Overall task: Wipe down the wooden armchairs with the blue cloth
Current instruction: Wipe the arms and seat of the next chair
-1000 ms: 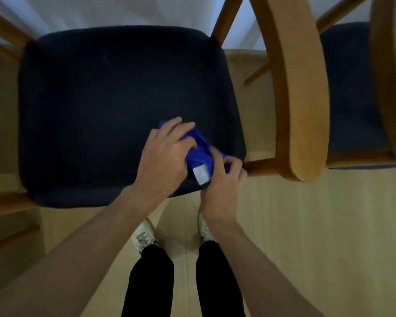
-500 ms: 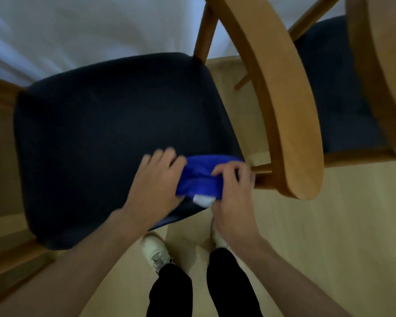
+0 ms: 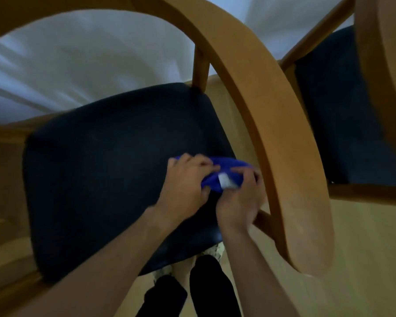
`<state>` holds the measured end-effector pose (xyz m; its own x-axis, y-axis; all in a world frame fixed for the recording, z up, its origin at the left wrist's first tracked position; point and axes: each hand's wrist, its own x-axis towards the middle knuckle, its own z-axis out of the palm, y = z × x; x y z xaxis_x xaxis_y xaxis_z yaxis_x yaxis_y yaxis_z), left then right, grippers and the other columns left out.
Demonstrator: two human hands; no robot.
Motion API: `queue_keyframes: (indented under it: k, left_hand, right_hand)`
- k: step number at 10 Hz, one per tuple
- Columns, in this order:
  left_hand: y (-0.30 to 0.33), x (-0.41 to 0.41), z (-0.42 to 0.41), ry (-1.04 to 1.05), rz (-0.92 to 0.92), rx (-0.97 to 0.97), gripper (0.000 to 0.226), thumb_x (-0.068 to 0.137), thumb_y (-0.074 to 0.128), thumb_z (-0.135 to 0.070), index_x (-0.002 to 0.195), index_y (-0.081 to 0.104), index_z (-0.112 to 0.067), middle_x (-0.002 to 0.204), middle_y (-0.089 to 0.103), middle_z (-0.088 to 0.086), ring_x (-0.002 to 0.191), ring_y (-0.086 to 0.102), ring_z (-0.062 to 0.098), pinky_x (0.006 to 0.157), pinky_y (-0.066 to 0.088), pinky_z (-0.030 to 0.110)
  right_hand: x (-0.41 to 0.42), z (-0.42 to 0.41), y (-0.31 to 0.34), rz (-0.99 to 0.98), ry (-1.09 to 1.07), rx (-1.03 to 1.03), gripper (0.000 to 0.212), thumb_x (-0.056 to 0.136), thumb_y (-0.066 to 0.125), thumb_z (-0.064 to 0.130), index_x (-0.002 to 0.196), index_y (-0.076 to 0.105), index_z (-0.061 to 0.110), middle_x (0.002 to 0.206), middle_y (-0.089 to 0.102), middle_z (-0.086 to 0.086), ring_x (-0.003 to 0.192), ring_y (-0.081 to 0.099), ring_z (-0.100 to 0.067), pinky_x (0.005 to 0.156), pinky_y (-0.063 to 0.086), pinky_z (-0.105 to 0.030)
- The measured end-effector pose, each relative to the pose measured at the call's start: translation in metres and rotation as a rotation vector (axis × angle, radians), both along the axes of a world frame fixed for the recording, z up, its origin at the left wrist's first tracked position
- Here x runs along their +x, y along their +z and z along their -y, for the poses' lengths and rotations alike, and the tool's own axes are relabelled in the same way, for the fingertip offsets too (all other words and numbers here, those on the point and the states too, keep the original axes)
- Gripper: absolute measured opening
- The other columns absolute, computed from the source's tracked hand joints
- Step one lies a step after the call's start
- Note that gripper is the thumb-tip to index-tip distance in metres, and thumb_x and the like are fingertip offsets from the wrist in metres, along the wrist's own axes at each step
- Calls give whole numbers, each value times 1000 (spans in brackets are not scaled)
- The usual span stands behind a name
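Observation:
A bunched blue cloth (image 3: 226, 165) with a white label lies on the dark seat cushion (image 3: 105, 170) of a wooden armchair, near the seat's right side. My left hand (image 3: 183, 188) grips the cloth's left part with curled fingers. My right hand (image 3: 240, 197) pinches its right part beside the label. The chair's curved wooden armrest (image 3: 272, 124) arcs just right of both hands. Much of the cloth is hidden under my fingers.
A second armchair (image 3: 338, 106) with a dark seat stands close on the right, its wooden arm (image 3: 384, 65) at the frame's edge. White curtain hangs behind. Pale wooden floor (image 3: 364, 236) lies to the right; my legs and shoes are below the seat's front edge.
Both hands have stayed on the cloth and shifted it further onto the seat, toward the right armrest. My head has dropped lower and closer, so the armrest looms larger.

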<state>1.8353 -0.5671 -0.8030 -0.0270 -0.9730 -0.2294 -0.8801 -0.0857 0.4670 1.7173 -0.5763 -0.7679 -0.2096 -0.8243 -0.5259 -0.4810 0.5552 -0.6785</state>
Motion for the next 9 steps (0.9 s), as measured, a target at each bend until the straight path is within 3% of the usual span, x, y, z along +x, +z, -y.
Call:
queue_keyframes:
  k: [1,2,3,4,5,6,7,8,9]
  left_hand:
    - [6,1,-28,-94,-102,117,39,79,62,-24,116,67,-33,116,62,-16,98,50,13,82,31,33]
    - [7,13,-26,-195,-138,206,37,85,58,-30,121,61,-38,121,56,-21,100,45,7,86,31,29]
    - [10,38,10,-213,-110,107,45,81,64,-24,125,58,-32,122,59,-12,100,51,13,86,40,37]
    - [6,67,69,-75,-47,-70,49,80,65,-17,128,58,-25,123,61,-1,107,55,20,92,42,45]
    - [-3,88,130,-33,-79,-83,36,82,60,-11,117,64,-15,113,63,9,101,58,28,91,45,45]
    - [-8,81,149,-134,0,-49,27,84,62,-18,111,67,-16,114,61,7,100,57,28,89,45,45]
    - [-6,53,131,-232,119,-14,27,83,61,-30,109,68,-25,116,58,-1,102,54,24,88,41,42]
    - [1,11,92,-340,19,110,25,83,61,-32,106,68,-27,112,56,-4,99,50,21,85,40,37]
    - [6,-14,48,-381,-131,200,18,85,60,-28,101,68,-24,111,53,-5,100,47,18,86,37,34]
  right_hand:
    - [-5,-38,-13,-73,-38,-67,27,85,54,-9,99,58,14,88,39,19,84,41,2,74,32,-16]
    - [8,-30,-14,-105,-122,-105,39,81,56,-10,78,52,29,95,38,49,89,35,31,70,35,-2]
    - [21,7,-9,101,-164,-118,39,86,55,-2,76,54,35,90,52,38,83,48,22,75,40,-16]
    - [48,69,-12,340,-187,-191,18,94,52,0,99,65,11,87,63,5,78,58,12,76,45,-8]
    - [79,131,-19,221,-139,-172,19,98,49,6,108,66,4,92,64,2,76,57,10,69,41,-3]
    - [79,149,-30,118,-25,49,26,100,49,14,121,61,6,103,60,-2,98,56,-14,73,38,-13]
    - [55,114,-36,-77,-103,72,18,100,46,13,87,57,17,76,49,9,67,48,-8,61,35,1]
    - [24,60,-27,-239,-150,145,36,98,45,5,69,43,26,68,45,8,59,41,-2,52,38,-9]
    - [2,28,-15,-286,-212,268,27,97,45,-1,76,49,16,76,54,-6,60,46,-10,52,38,-13]
